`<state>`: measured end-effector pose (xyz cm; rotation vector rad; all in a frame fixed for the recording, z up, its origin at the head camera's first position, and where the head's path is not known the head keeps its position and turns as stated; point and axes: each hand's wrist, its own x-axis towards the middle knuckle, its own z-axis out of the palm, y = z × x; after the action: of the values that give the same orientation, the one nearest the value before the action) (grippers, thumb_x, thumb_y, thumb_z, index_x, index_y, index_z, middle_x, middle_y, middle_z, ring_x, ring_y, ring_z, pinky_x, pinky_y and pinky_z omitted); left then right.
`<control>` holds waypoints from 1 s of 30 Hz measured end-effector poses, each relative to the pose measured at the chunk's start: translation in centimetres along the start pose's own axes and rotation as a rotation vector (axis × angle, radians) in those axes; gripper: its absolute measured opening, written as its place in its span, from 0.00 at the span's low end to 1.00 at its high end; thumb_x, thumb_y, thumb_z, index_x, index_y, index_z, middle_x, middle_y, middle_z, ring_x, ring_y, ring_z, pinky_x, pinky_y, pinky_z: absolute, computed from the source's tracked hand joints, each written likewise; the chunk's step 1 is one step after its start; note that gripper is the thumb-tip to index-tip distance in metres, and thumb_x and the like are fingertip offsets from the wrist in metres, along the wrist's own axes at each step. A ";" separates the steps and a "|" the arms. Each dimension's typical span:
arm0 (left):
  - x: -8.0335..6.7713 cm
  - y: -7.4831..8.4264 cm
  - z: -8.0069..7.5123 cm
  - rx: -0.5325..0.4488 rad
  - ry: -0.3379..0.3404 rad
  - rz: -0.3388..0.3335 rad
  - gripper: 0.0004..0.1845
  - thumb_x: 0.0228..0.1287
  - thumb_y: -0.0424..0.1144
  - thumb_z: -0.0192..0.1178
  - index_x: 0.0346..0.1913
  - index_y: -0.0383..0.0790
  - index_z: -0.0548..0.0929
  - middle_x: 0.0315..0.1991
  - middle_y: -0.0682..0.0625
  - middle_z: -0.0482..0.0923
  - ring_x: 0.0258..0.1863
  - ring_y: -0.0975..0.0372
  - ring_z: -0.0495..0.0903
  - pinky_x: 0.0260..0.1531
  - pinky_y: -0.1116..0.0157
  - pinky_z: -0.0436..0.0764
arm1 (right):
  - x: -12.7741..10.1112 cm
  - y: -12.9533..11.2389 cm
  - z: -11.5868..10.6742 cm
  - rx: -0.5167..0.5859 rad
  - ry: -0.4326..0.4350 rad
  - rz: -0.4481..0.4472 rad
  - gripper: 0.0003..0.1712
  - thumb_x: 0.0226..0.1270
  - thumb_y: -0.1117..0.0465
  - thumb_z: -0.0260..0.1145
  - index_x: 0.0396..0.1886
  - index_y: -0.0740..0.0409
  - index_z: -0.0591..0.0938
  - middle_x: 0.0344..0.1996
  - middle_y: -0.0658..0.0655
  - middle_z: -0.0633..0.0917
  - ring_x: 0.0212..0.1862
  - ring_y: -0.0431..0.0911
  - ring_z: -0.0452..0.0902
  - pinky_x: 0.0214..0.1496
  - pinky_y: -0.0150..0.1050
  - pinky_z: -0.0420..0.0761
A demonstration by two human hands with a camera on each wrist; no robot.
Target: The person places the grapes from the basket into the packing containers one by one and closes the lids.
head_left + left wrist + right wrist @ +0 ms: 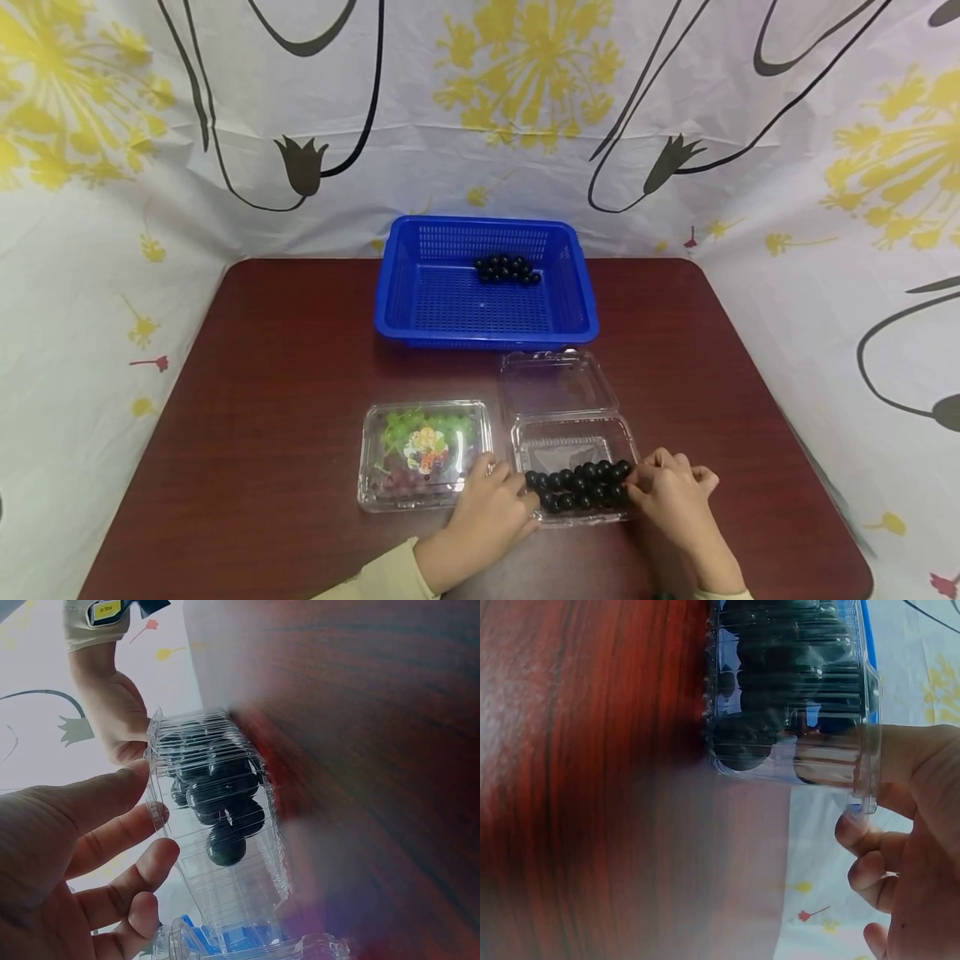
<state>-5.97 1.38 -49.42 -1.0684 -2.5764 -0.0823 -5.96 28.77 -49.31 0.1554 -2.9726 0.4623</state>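
A clear plastic clamshell box (555, 429) sits on the table, its lid (558, 385) laid back toward the basket. Black grapes (581, 482) lie in two rows along its near side. My left hand (491, 508) is at the box's left side; in the left wrist view its thumb (112, 796) and forefinger pinch the rim. At the opposite end, my right hand (675, 496) grips the rim, with one digit reaching inside by the grapes and a fingertip (855, 832) outside under the edge.
Left of the open box stands a closed clear box (367, 467) with green and reddish grapes and a fruit label. A blue basket (487, 337) at the back holds a bunch of black grapes (506, 269). Patterned white cloth (480, 179) borders the brown table (285, 417).
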 end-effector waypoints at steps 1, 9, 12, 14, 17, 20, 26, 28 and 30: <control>0.0 0.0 0.0 -0.001 0.004 -0.001 0.14 0.53 0.65 0.63 0.31 0.61 0.85 0.30 0.63 0.83 0.33 0.67 0.75 0.48 0.61 0.67 | 0.0 0.0 0.0 -0.009 0.006 -0.006 0.12 0.43 0.65 0.77 0.17 0.45 0.81 0.27 0.47 0.74 0.34 0.48 0.65 0.46 0.62 0.52; 0.0 0.0 -0.1 -0.007 -0.005 -0.005 0.15 0.53 0.66 0.62 0.31 0.61 0.85 0.30 0.62 0.83 0.32 0.67 0.75 0.48 0.61 0.68 | 0.2 -0.4 -0.2 -0.067 0.008 -0.029 0.10 0.43 0.63 0.76 0.18 0.48 0.81 0.28 0.50 0.75 0.36 0.52 0.66 0.46 0.63 0.54; 0.1 0.0 -0.2 -0.011 -0.026 -0.008 0.15 0.55 0.66 0.60 0.31 0.61 0.85 0.30 0.62 0.83 0.32 0.67 0.75 0.48 0.61 0.67 | 0.2 -0.6 -0.3 -0.074 0.014 -0.034 0.08 0.44 0.63 0.76 0.19 0.49 0.83 0.29 0.50 0.76 0.36 0.51 0.66 0.46 0.63 0.54; 0.1 -0.1 -0.4 -0.018 -0.040 -0.013 0.16 0.56 0.66 0.59 0.32 0.62 0.85 0.31 0.63 0.83 0.32 0.67 0.76 0.49 0.61 0.67 | 0.2 -0.6 -0.4 -0.080 0.026 -0.044 0.07 0.45 0.63 0.76 0.20 0.49 0.84 0.29 0.50 0.76 0.35 0.50 0.67 0.45 0.62 0.54; 0.2 -0.2 -0.7 -0.039 -0.048 -0.023 0.16 0.57 0.66 0.58 0.32 0.61 0.85 0.31 0.63 0.83 0.33 0.67 0.76 0.49 0.61 0.68 | 0.2 -0.7 -0.6 -0.088 0.051 -0.056 0.08 0.45 0.62 0.77 0.20 0.48 0.84 0.29 0.48 0.78 0.35 0.48 0.68 0.46 0.61 0.54; 0.2 -0.4 -1.2 -0.069 -0.049 -0.040 0.16 0.60 0.65 0.57 0.32 0.61 0.85 0.32 0.63 0.83 0.33 0.68 0.77 0.50 0.61 0.68 | 0.3 -0.7 -0.8 -0.084 0.066 -0.056 0.08 0.45 0.62 0.77 0.20 0.47 0.83 0.28 0.47 0.79 0.33 0.46 0.69 0.46 0.60 0.54; 0.0 -0.8 -1.9 -0.117 -0.028 -0.085 0.15 0.61 0.64 0.56 0.32 0.61 0.85 0.32 0.64 0.83 0.35 0.67 0.78 0.52 0.58 0.70 | 0.5 -1.0 -1.5 -0.077 0.080 -0.049 0.09 0.47 0.62 0.76 0.22 0.47 0.82 0.26 0.46 0.80 0.30 0.43 0.69 0.46 0.59 0.55; -0.1 -1.0 -2.2 -0.134 -0.018 -0.097 0.15 0.61 0.63 0.57 0.32 0.61 0.85 0.31 0.64 0.83 0.35 0.67 0.78 0.52 0.57 0.70 | 0.7 -1.2 -1.9 -0.095 0.099 -0.059 0.07 0.48 0.61 0.76 0.24 0.48 0.83 0.26 0.47 0.80 0.29 0.43 0.70 0.45 0.58 0.57; -0.1 -1.3 -2.5 -0.148 0.001 -0.106 0.14 0.62 0.62 0.56 0.32 0.60 0.85 0.31 0.63 0.83 0.35 0.67 0.78 0.52 0.57 0.70 | 0.8 -1.3 -2.4 -0.116 0.129 -0.081 0.07 0.48 0.61 0.76 0.26 0.51 0.84 0.26 0.49 0.80 0.27 0.44 0.71 0.45 0.58 0.62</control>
<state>-6.06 -0.07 -47.03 -0.9797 -2.6599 -0.3046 -6.37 28.24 -46.57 0.2240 -2.8442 0.2788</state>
